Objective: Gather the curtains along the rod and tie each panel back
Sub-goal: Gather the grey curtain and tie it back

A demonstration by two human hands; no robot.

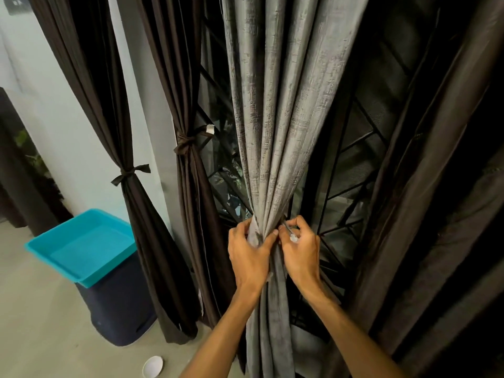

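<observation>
A grey textured curtain panel [275, 118] hangs in the middle, bunched into narrow folds at waist height. My left hand [249, 253] grips the bunch from the left, thumb pressed across its front. My right hand [298, 245] is on the right side of the bunch and pinches a thin tie end with a small white piece. To the left hang two dark brown panels: the far one [128, 214] is cinched with a brown tie [130, 174], the nearer one [191, 203] with a knotted tie [188, 143].
A turquoise tray [81, 248] lies on a dark bin [120, 309] at the lower left. A small white lid [152, 366] sits on the grey floor. Black window grilles [346, 170] stand behind the curtains. Another dark brown panel [425, 214] hangs at the right.
</observation>
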